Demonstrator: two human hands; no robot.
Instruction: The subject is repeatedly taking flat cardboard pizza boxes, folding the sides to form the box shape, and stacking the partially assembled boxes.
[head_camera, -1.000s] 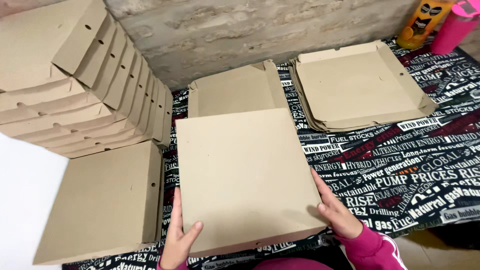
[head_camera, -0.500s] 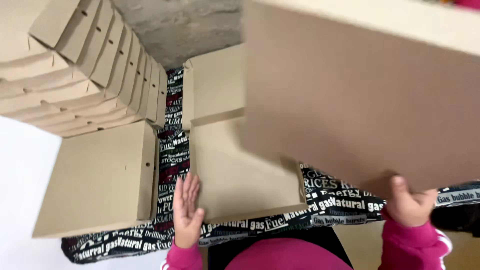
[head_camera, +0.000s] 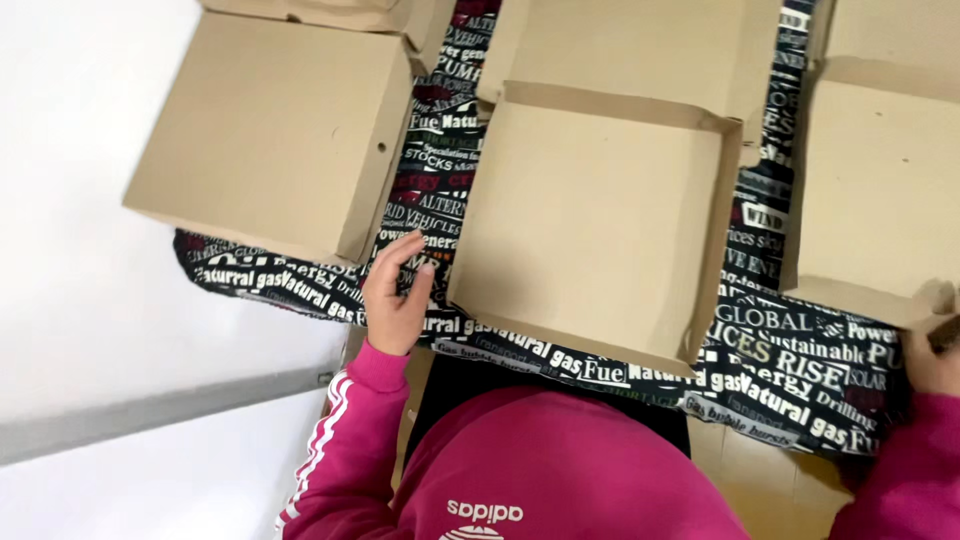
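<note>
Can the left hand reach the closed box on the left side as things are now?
Probably yes. The left hand rests on the printed cloth just beside the closed box, and nothing lies between them.

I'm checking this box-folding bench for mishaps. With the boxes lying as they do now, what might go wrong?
1. The closed box overhangs the cloth's near left edge, so a nudge might tip it off.
2. The open tray reaches almost to the front edge, and the left hand rests beside its corner; a push toward the person could slide it off.
3. The right hand grips only a corner of the box on the right, which may bend or slip.
</note>
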